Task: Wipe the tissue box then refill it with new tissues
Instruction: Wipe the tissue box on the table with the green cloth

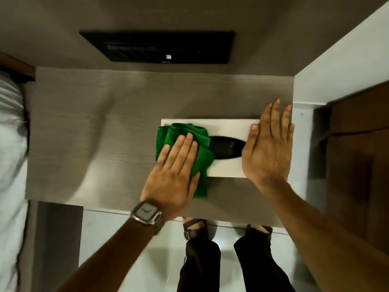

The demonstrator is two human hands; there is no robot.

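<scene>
A white tissue box [228, 128] with a dark oval slot [226, 148] lies flat on the grey bedside table [94, 133], toward its right side. A crumpled green cloth [185, 133] covers the box's left end and hangs over its near left corner. My left hand [174, 178], with a watch on the wrist, presses flat on the cloth, fingers together. My right hand [268, 146] lies flat and spread on the box's right end, holding it down. No tissue shows in the slot.
A black panel [160, 46] is set in the wall behind the table. A white bed [9, 144] lies at the left. A white wall and a brown door [357, 154] stand at the right. My feet [195, 226] are under the table's near edge.
</scene>
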